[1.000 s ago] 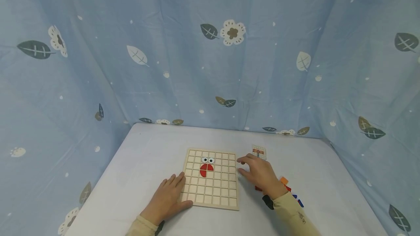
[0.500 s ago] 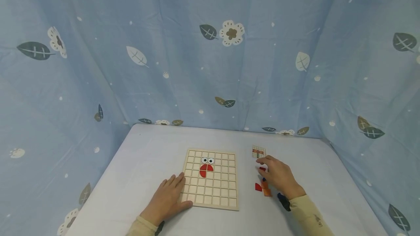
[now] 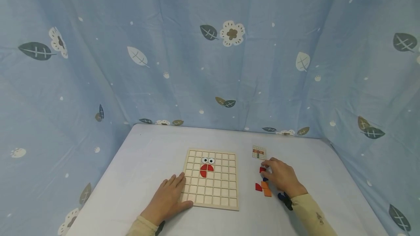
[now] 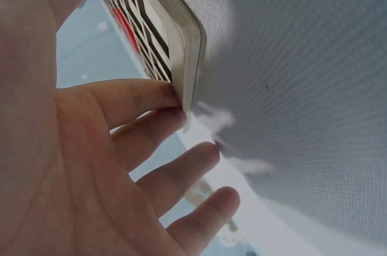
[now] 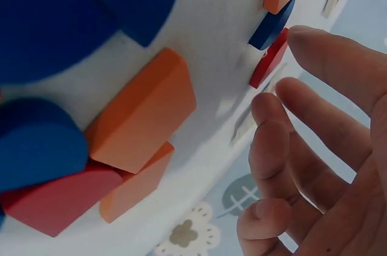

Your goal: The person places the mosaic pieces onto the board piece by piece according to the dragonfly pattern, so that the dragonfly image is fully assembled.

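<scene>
A wooden grid board [image 3: 213, 192] lies on the table, carrying two eye tiles [image 3: 208, 160] and several red quarter-circle tiles [image 3: 206, 170]. My left hand [image 3: 166, 197] rests flat along its left edge, fingers straight and thumb at the near corner. In the left wrist view, fingertips [image 4: 172, 95] touch the board's rim [image 4: 188, 50]. My right hand [image 3: 283, 176] hovers low over the loose blocks, thumb and index fingertips apart at either side of a red block [image 3: 262, 169]. In the right wrist view that red block [image 5: 269, 59] sits right at the thumb tip.
Beside the right hand lie orange blocks [image 3: 266, 189], another red block [image 3: 258, 187] and a blue block [image 3: 265, 179]. A small pattern card [image 3: 259, 152] lies behind them. Large blue blocks [image 5: 91, 20] fill the right wrist view's upper left. A blue printed curtain [image 3: 183, 65] surrounds the table.
My right hand has moved from the board's right edge to the loose blocks, uncovering the card and the orange blocks, and its fingertips have come to the red block. The left hand stays put.
</scene>
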Available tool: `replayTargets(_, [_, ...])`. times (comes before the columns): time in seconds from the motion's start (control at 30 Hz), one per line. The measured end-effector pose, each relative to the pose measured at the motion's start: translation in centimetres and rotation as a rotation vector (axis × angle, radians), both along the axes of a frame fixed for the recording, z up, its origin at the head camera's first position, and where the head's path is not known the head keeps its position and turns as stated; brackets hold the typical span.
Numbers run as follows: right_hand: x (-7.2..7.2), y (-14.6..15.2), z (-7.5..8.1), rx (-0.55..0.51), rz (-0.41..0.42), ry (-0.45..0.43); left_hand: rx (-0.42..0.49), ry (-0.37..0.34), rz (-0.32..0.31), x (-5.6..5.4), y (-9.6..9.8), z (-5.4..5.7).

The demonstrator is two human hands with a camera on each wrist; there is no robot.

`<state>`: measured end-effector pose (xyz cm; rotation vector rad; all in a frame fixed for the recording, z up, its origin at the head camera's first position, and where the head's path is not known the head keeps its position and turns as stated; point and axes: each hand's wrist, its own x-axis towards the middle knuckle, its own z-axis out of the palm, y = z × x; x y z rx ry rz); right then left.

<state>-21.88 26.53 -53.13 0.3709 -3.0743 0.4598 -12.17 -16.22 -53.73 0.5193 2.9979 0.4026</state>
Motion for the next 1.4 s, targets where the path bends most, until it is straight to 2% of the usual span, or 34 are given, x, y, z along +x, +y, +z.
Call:
replayTargets(0.7, [-0.3,-0.4,0.0,0.014,0.017,-0.008,0.011,0.002,0.008,-0.1,0.1,-0.1])
replayTargets(1.03, [-0.2,-0.6,0.0,0.011,0.069,0.023,0.022,0.006,0.007,0.0,0.0,-0.1])
replayTargets(1.27, [-0.3,-1.3,0.1,0.005,0.061,0.027,0.017,0.007,0.005,0.1,0.0,-0.1])
replayTargets(1.4, [-0.3,-2.1,0.1,-0.007,0.096,0.082,0.016,-0.002,0.007,0.1,0.0,-0.1])
